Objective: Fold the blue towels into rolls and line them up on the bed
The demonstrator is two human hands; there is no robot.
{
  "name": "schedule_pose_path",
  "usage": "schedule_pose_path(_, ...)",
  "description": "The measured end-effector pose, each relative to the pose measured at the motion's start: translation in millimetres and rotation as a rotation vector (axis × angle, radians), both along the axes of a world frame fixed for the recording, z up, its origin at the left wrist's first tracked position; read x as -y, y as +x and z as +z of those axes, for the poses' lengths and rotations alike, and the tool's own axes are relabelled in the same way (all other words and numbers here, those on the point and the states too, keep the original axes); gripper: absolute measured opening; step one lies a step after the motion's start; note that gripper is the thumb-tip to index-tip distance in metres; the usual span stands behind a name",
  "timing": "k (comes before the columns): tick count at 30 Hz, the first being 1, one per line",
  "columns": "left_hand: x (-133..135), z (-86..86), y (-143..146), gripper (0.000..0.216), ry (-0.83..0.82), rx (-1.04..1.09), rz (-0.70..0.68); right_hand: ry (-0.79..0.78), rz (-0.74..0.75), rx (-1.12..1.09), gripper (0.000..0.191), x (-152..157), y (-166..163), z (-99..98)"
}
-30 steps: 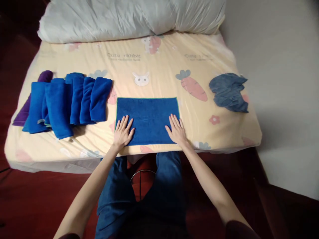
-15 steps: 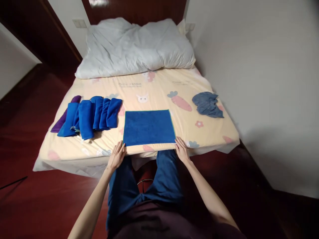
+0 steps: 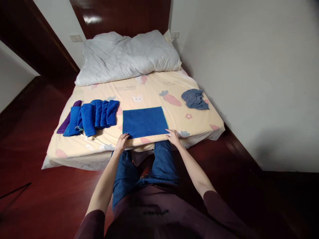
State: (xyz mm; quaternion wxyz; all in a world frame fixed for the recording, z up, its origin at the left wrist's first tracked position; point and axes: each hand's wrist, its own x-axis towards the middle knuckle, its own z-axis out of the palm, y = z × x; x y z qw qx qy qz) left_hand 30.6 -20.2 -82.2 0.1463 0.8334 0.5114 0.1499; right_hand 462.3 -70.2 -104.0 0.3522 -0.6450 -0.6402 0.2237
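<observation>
1. Both hands had slid back from the middle of the flat blue towel (image 3: 144, 121) to its near corners, as the view pulled away from the bed (image 3: 74, 156).
2. The left hand (image 3: 122, 142) and right hand (image 3: 173, 137) rested at those corners; whether they pinched cloth could not be told.
3. The towel lay spread at the mattress's near edge, apparently unfolded.
4. Rolled blue towels (image 3: 93, 114) sat finished to its left; a crumpled grey cloth (image 3: 194, 99) waited, well apart.
5. The sheet's print was too small to read.
</observation>
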Motion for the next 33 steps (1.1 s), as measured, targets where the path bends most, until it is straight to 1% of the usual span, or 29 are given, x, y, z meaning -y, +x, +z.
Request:
schedule_pose_path(3, -8.8, -1.5, 2.4, 0.054, 0.002, 0.101, 0.076, -0.015, -0.007, 0.004, 0.050, -7.5, -0.9, 2.0)
schedule_pose_path(6, -13.1, -4.1, 3.9, 0.049, 0.011, 0.200, 0.183, 0.016, 0.003, 0.008, 0.051, -13.5, -3.6, 2.8)
schedule_pose_path(10, -13.4, -11.5, 0.5, 0.042, -0.007, 0.321, 0.295, 0.069, -0.001, 0.000, 0.048, -15.6, -5.2, -4.2)
schedule_pose_path(12, -13.4, -15.1, -2.6, 0.043, -0.033, 0.352, 0.299, 0.087, -0.040, -0.021, 0.048, -15.8, -4.7, -10.1)
schedule_pose_path(15, -14.2, -18.3, -4.6, 0.045, -0.050, 0.365, 0.271, 0.101, -0.145, -0.069, 0.050, -19.2, -2.9, -16.7)
schedule_pose_path(18, -14.8, -19.4, -1.3, 0.043, -0.042, 0.373, 0.306, 0.056, -0.197, -0.117, 0.047, -26.7, 0.1, -17.2)
schedule_pose_path(21, -13.3, -20.8, 3.0, 0.045, -0.035, 0.365, 0.380, 0.008, -0.183, -0.180, 0.040, -31.9, 5.9, -14.4)
schedule_pose_path(24, -10.5, -24.7, 1.5, 0.047, -0.014, 0.387, 0.425, -0.036, -0.154, -0.261, 0.040, -29.9, 16.4, -14.3)
schedule_pose_path(27, -10.0, -31.3, -4.7, 0.043, -0.010, 0.449, 0.402, -0.093, -0.114, -0.306, 0.041, -24.6, 28.7, -19.0)
schedule_pose_path(30, -14.2, -37.9, -9.5, 0.037, -0.016, 0.520, 0.385, -0.088, -0.067, -0.367, 0.037, -23.5, 34.3, -24.2)
schedule_pose_path(33, -20.6, -42.2, -10.5, 0.031, -0.014, 0.544, 0.430, -0.089, -0.070, -0.421, 0.031, -27.6, 30.1, -25.5)
